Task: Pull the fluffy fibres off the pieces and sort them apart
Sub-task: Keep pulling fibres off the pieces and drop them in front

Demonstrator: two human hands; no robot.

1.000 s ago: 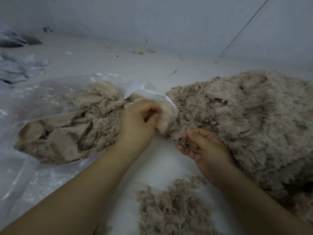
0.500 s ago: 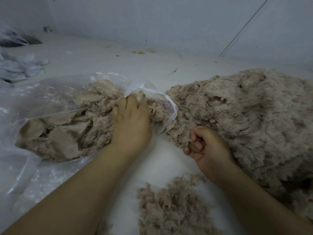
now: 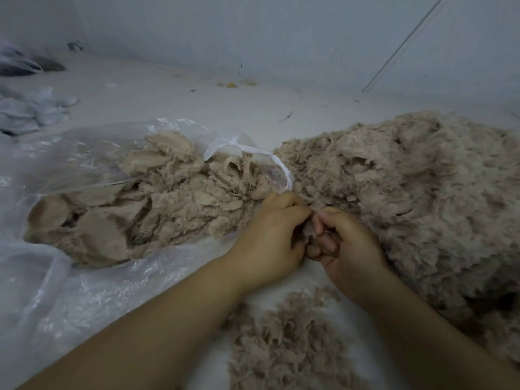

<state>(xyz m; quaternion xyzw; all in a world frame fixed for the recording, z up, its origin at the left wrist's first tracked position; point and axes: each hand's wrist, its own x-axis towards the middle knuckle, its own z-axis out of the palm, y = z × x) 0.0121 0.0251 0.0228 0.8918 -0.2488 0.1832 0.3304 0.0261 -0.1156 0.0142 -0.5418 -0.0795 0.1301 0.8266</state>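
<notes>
Where the view begins nearest us, we see a small loose heap of plucked fibres [image 3: 284,344] lying on the white surface [image 3: 174,108], between our two forearms. Just beyond it our hands meet: the left hand [image 3: 273,237] and the right hand [image 3: 346,246] touch at the fingertips, both curled and pinching one small fluffy piece [image 3: 308,230] between them. To the left we see a clear plastic bag [image 3: 56,277] lying open, holding flat beige pieces [image 3: 118,209] with ragged edges. To the right rises a large mound of fluffy material [image 3: 422,192], its edge touching our right hand. Farther off, pale crumpled items [image 3: 31,111] lie at the left, and the wall [image 3: 281,32] stands behind.
</notes>
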